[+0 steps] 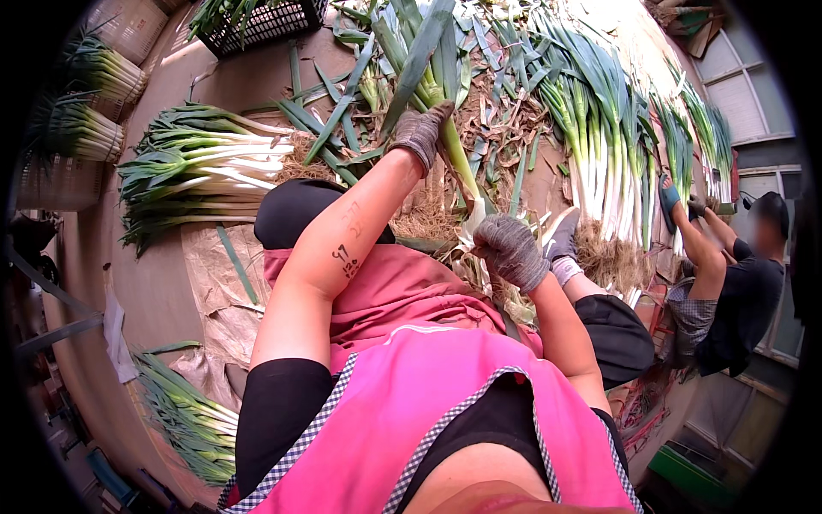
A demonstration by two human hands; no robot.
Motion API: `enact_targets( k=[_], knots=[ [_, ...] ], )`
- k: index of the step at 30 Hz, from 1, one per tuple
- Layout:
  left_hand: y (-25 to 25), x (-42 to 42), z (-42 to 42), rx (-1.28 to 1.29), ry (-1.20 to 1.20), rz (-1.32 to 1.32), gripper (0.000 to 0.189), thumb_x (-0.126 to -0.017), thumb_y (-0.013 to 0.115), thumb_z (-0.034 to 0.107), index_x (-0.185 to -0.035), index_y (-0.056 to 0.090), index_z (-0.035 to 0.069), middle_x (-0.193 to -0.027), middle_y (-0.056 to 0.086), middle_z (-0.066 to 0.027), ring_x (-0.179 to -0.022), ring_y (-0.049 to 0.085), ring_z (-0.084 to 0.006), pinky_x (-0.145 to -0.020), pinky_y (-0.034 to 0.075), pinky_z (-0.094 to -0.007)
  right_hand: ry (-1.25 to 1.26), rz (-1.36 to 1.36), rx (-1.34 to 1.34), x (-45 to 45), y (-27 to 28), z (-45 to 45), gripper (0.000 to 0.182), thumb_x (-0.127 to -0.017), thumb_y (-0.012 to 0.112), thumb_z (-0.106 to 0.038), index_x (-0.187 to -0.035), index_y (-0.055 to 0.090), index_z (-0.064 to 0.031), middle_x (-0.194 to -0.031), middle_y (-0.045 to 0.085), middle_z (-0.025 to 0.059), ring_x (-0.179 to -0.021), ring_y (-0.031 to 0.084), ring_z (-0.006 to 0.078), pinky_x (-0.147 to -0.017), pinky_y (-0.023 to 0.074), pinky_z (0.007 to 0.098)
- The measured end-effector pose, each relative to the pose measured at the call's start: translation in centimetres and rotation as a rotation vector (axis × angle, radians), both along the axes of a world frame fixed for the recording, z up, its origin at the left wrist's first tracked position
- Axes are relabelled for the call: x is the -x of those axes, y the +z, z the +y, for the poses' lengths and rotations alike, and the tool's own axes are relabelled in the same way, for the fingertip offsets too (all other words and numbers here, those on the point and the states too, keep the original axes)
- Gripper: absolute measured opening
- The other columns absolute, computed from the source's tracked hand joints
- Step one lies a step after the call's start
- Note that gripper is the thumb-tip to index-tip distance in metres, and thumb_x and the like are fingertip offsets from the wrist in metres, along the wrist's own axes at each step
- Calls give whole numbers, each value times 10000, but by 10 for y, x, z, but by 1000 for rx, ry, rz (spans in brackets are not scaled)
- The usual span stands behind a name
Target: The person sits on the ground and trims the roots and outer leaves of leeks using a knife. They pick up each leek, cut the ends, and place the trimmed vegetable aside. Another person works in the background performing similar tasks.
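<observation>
My left hand, in a grey knit glove, is closed around the upper stalk of a large leek. Its broad green leaves point away from me and its pale lower end slants towards my right hand. My gloved right hand is closed at that lower end, on a loose whitish outer leaf of the leek. The root tip is partly hidden by the glove and the peelings. Stripped leaves and brown husks litter the floor beyond my hands.
Untrimmed leeks with roots lie in a pile at left and in a long row at right. A black plastic crate stands at far left. Tied leek bundles rest on crates by the left edge. Another person sits at right.
</observation>
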State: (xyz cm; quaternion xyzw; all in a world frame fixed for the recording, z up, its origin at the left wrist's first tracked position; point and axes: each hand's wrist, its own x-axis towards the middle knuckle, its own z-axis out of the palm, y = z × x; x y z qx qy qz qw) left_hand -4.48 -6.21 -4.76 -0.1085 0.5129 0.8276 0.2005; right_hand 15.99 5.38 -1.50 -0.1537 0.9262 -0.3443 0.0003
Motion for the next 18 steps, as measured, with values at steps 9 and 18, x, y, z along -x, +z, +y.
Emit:
enact_targets(
  k=[9, 18],
  knots=[
    [-17, 57, -21, -55, 103, -3, 273, -739, 671, 146, -917, 529, -5, -755, 574, -110, -643, 587, -242, -585, 516, -365, -633, -347, 475, -115, -57, 58, 414, -732, 643, -196, -1070, 519, 9, -982, 571, 129, -910, 560, 199, -794, 442, 313],
    [54, 36, -13, -313, 94, 34, 264, -770, 642, 182, -906, 484, 20, -713, 559, -92, -601, 572, -194, -554, 508, -320, -601, -470, 583, -41, -66, 2, 373, -722, 674, -264, -974, 534, -27, -822, 565, 52, -736, 532, 139, -664, 442, 281]
  ],
)
